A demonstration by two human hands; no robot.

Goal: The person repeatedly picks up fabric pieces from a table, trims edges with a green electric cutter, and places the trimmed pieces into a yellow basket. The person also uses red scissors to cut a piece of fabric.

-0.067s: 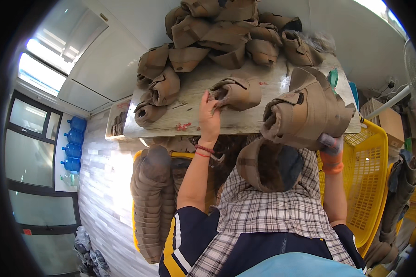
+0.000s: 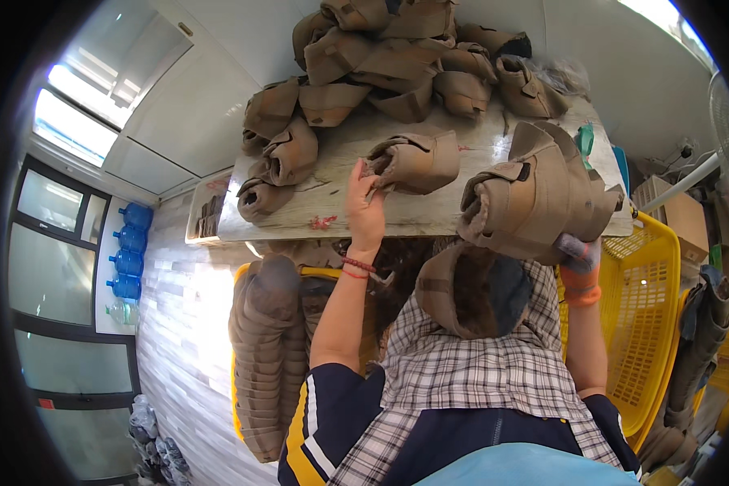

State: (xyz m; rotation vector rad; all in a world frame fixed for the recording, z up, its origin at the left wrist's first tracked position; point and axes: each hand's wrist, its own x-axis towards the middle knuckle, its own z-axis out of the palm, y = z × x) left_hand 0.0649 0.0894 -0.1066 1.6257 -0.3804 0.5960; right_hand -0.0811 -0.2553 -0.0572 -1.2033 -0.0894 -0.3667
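Near the middle of the table lies a rolled brown fleece-lined wrap (image 2: 425, 166) with a strap tab on top. My bare left hand (image 2: 365, 202), with red beads at the wrist, pinches the fleecy left end of this wrap. At the table's right front edge is a bundle of nested brown wraps (image 2: 530, 198). My right hand (image 2: 579, 263), in a grey and orange glove, grips the bundle's lower right side; the bundle hides some of its fingers. Another open brown wrap (image 2: 441, 296), dark fleece inside, rests on my lap over a checked apron (image 2: 478, 364).
A heap of similar wraps (image 2: 373, 61) fills the back of the table (image 2: 300, 223), with more along its left side. Below, a yellow basket (image 2: 656, 275) stands at right, and a tall stack of wraps (image 2: 267, 364) stands at left. Blue water bottles (image 2: 128, 263) line the far left.
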